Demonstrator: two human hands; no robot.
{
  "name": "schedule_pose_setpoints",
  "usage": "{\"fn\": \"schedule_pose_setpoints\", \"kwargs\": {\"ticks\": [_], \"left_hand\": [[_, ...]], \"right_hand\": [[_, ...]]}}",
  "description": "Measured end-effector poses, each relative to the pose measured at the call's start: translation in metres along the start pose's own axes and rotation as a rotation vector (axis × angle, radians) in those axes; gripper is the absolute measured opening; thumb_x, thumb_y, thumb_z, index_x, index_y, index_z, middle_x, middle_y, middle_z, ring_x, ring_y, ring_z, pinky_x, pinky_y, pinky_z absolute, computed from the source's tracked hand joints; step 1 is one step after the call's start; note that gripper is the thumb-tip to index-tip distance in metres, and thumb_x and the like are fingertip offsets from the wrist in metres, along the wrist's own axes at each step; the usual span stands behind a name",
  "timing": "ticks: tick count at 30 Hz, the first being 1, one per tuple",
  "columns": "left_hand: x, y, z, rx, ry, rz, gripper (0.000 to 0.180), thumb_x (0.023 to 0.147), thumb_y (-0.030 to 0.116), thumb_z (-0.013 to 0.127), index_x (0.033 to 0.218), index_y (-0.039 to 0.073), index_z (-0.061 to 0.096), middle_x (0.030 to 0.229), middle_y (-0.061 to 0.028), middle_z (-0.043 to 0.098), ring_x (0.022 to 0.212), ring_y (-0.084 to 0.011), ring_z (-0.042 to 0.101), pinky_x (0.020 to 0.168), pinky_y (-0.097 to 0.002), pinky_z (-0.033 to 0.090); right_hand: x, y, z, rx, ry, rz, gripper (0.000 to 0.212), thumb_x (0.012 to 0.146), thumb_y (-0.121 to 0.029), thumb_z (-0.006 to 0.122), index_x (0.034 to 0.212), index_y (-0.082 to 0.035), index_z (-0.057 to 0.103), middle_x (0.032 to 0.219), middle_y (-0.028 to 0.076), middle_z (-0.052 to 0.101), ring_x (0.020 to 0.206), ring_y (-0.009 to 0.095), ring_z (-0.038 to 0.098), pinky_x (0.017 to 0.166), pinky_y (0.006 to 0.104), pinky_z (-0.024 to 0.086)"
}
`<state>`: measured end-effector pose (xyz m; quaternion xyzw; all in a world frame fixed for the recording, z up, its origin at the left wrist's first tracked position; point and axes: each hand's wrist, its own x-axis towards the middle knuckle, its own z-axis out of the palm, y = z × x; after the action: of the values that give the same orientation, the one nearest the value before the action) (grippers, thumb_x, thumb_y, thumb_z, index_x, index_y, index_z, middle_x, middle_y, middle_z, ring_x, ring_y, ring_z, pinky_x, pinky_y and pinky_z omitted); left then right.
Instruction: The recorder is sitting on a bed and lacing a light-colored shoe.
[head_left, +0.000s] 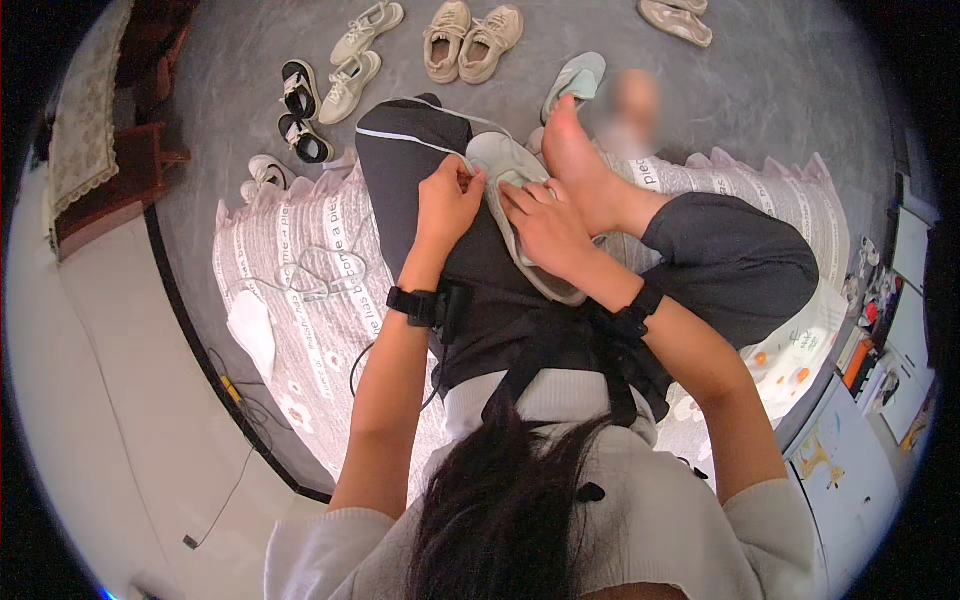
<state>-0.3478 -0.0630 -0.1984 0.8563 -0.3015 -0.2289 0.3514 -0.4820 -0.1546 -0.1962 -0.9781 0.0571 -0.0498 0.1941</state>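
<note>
A pale grey-white shoe (506, 160) lies across my lap, its toe pointing away from me. My right hand (550, 225) rests on its upper with the fingers bent over the opening, gripping it. Beside the shoe's left edge, my left hand (450, 205) is closed in a pinch at a thin pale shoelace. The fingertips hide the pinched part. A pale line (400, 138) crosses my dark trouser knee toward that pinch; I cannot tell whether it is lace or trim. My bare foot (583, 170) is just right of the shoe.
I sit on a patterned, frilled cover (285, 235) with loose pale cord (335, 275) and a white sock-like piece (252, 332) at left. Beyond are beige shoes (490, 42), white shoes (352, 85), black shoes (302, 90) and a mint slipper (575, 82). Cables (240, 400) trail at left.
</note>
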Motion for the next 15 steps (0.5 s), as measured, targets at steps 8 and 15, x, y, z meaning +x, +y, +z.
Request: {"fn": "schedule_pose_setpoints", "kwargs": {"ticks": [8, 15], "left_hand": [[-0.008, 0.007, -0.003, 0.015, -0.011, -0.07, 0.019, 0.071, 0.016, 0.062, 0.069, 0.001, 0.05, 0.063, -0.0097, 0.058, 0.054, -0.0142, 0.055, 0.052, -0.0262, 0.043], [-0.006, 0.0, 0.001, 0.042, 0.001, -0.059, 0.018, 0.071, 0.016, 0.061, 0.07, 0.0, 0.052, 0.064, -0.009, 0.059, 0.057, -0.018, 0.059, 0.054, -0.0267, 0.044]], "right_hand": [[-0.001, 0.0, -0.002, -0.04, 0.002, -0.029, 0.035, 0.069, -0.013, 0.044, 0.101, -0.001, 0.054, 0.115, 0.006, 0.046, 0.088, 0.017, 0.045, 0.081, 0.0324, 0.032], [-0.001, 0.001, -0.002, -0.057, 0.005, -0.041, 0.037, 0.069, -0.014, 0.045, 0.103, -0.001, 0.052, 0.115, 0.007, 0.046, 0.087, 0.017, 0.045, 0.082, 0.0327, 0.032]]}}
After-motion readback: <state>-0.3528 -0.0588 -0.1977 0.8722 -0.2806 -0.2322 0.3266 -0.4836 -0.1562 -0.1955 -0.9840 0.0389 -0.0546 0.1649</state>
